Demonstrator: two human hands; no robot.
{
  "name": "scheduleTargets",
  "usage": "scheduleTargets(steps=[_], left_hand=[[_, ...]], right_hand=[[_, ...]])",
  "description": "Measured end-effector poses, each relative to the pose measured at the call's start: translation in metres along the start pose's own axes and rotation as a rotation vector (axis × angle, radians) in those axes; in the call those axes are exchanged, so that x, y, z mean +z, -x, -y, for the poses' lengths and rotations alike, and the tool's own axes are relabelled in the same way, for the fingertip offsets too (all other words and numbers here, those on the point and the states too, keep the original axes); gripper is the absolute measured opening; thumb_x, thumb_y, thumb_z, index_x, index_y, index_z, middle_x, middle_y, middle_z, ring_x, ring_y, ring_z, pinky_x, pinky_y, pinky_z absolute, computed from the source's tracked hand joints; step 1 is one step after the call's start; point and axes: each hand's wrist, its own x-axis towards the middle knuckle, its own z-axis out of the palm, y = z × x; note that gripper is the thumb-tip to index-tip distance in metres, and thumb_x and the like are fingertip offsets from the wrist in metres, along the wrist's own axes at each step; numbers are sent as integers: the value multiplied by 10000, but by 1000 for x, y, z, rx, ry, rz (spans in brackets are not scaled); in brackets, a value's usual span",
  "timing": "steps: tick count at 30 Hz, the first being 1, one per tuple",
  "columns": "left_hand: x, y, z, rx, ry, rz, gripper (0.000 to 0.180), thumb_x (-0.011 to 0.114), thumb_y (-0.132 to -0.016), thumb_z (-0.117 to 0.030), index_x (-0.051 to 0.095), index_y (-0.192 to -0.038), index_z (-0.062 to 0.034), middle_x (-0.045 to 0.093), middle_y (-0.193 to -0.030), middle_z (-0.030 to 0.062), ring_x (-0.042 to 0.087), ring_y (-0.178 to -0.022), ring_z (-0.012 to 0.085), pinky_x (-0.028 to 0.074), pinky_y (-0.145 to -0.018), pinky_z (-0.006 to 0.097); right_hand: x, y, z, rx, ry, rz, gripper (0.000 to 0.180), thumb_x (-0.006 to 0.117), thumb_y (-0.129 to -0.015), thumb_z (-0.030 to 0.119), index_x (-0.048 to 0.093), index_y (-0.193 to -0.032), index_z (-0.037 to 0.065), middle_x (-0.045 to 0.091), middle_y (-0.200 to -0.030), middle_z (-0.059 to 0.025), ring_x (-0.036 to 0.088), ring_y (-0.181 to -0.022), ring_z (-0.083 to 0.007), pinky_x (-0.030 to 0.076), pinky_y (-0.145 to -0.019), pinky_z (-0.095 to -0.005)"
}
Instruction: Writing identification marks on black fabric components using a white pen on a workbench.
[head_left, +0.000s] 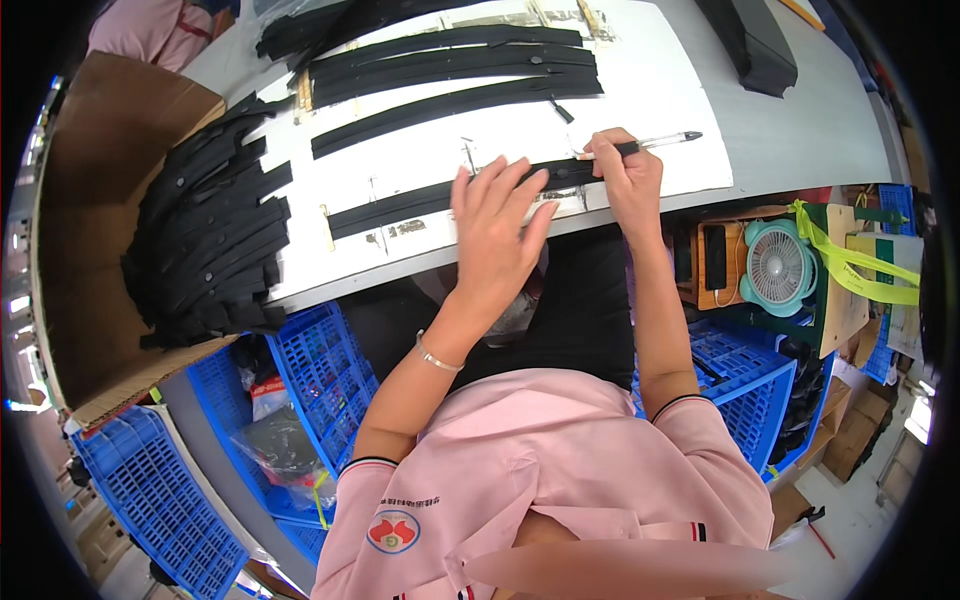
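A black fabric strip [385, 210] lies along the near edge of a white board [400, 150] on the table. My left hand [497, 225] rests over this strip with its fingers spread, pressing it down near the middle. My right hand [630, 185] is closed round a pen [667, 140] with a clear barrel and black end, and its tip is at the strip's right end. Just beyond lies a small black piece [563, 110]. Farther up, several more black strips [450, 78] lie side by side on the board.
Black strips are heaped in a pile [205, 225] at the left, against an open cardboard box [95, 300]. Blue plastic crates [325, 370] stand below the table on both sides. A small teal fan [778, 265] sits at the right. A black angular object [750, 50] lies at the table's far right.
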Motion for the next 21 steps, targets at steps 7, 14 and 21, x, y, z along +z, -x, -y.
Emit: scheduleTargets(steps=[7, 14, 21], left_hand=[[39, -27, -4, 41, 18, -11, 194, 773, -862, -138, 755, -1042, -71, 681, -1195, 69, 588, -1185, 279, 326, -1158, 542], [42, -26, -5, 29, -21, -40, 171, 782, -847, -130, 766, -1012, -87, 691, -1173, 49, 607, -1149, 256, 347, -1145, 521], [44, -27, -2, 56, -1, -65, 165, 775, -833, -122, 743, -988, -73, 668, -1160, 51, 580, -1167, 256, 335, -1148, 542]], right_hand=[[1, 1, 2, -12, -23, 23, 196, 658, -995, 118, 715, -886, -34, 692, -715, -15, 562, -632, -46, 441, -572, -236], [1, -1, 0, -28, 93, 53, 204, 663, -986, 135, 716, -876, -28, 697, -724, -54, 571, -588, -74, 446, -555, -256], [2, 0, -5, -89, 24, 27, 218, 665, -975, 159, 713, -868, -25, 682, -687, -61, 582, -590, -89, 465, -564, -282]])
